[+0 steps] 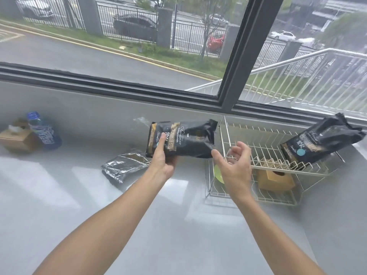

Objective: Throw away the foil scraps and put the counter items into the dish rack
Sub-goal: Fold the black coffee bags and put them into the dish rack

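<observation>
My left hand (163, 158) grips a black coffee bag with gold lettering (186, 140) by its left end, holding it sideways above the counter just left of the wire dish rack (278, 169). My right hand (233, 165) hovers open beside the bag's right end, fingers spread, in front of the rack. A second black bag (317, 143) leans on the rack's upper tier at the right. A silver foil packet (124, 165) lies on the counter below the held bag. A brown box (275, 179) and a green item (218, 173) sit in the rack's lower level.
At the far left stand a blue-capped bottle (42, 132) and a cardboard tissue box (16, 138). A small clear wrapper scrap (142, 121) lies near the window ledge. The grey counter (59, 195) runs along a large window with a dark frame.
</observation>
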